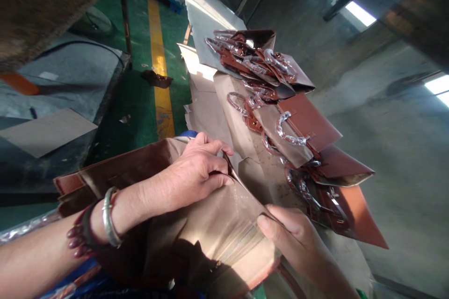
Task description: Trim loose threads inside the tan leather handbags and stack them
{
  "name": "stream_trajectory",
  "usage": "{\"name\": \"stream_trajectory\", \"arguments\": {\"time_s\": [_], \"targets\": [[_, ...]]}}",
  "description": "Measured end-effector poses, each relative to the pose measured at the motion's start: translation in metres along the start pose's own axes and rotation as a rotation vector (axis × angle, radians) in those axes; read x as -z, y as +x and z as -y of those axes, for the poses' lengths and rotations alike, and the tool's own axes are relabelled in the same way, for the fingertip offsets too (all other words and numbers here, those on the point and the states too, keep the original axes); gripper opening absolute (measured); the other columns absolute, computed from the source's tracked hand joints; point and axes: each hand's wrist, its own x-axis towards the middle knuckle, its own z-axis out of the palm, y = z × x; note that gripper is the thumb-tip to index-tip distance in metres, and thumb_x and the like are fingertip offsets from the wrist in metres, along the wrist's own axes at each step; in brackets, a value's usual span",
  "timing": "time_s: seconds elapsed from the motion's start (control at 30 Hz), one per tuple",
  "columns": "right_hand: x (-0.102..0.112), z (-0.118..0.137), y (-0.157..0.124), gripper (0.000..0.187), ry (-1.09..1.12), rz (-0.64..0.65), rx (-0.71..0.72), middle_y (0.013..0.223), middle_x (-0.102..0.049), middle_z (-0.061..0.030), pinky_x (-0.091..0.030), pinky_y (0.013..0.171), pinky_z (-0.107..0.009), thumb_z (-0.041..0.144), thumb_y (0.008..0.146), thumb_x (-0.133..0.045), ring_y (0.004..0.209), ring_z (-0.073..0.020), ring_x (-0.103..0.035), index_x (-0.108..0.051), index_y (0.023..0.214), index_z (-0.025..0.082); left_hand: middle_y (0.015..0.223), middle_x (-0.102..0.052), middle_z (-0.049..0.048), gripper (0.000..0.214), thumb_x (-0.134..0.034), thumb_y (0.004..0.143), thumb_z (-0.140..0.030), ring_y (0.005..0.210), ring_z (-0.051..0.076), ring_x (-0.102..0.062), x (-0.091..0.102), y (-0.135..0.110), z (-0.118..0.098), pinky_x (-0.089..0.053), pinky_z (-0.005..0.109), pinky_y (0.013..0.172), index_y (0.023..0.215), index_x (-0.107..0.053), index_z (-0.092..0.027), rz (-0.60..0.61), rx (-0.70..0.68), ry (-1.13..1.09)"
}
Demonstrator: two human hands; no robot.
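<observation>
A reddish-brown leather bag with tan lining (242, 219) is held before the body, its edge pinched between the closed fingers of left hand (198, 168) and right hand (298, 233) — seemingly so it is kept taut. Brown bags with plastic-wrapped handles (308, 117) are heaped across a tan-covered counter (206, 107); the green floor (138, 23) is striped yellow.

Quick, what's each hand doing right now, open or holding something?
Left hand: closed, pinching an edge of the brown handbag.
Right hand: closed, gripping the same handbag farther along that edge.
</observation>
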Motion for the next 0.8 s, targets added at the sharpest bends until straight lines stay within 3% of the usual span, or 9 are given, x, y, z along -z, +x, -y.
{"name": "stream_trajectory", "arguments": {"time_s": [0.2,0.6,0.8], "targets": [[0.002,-0.003,0.000,0.036,-0.016,0.007,0.004,0.055,-0.027,0.0057,-0.021,0.047,-0.024,0.033,0.090,-0.038,0.050,-0.0082,-0.030,-0.027,0.058,0.020,0.105,-0.065,0.0018,0.016,-0.062,0.081,-0.018,0.096,0.021,-0.046,-0.004,-0.001,0.002,-0.030,0.038,0.090,0.064,-0.065,-0.016,-0.007,0.035,-0.041],[0.003,-0.001,0.000,0.036,-0.041,0.012,0.046,0.054,-0.025,0.0057,-0.021,0.046,-0.024,0.031,0.090,-0.038,0.049,-0.0080,-0.030,-0.026,0.058,0.020,0.099,-0.067,0.0031,0.017,-0.062,0.080,-0.020,0.100,0.022,-0.051,-0.002,0.006,0.005,-0.030,0.042,0.092,0.064,-0.065,-0.016,0.092,0.091,-0.131],[0.007,0.008,-0.003,0.036,-0.033,0.036,0.033,0.053,-0.027,0.0053,-0.022,0.046,-0.024,0.032,0.089,-0.038,0.049,-0.0081,-0.032,-0.026,0.057,0.020,0.083,-0.062,0.0016,0.016,-0.058,0.080,-0.013,0.077,0.012,-0.056,0.007,0.009,0.003,-0.038,0.031,0.083,0.064,-0.061,-0.013,0.170,0.028,-0.218]]}}
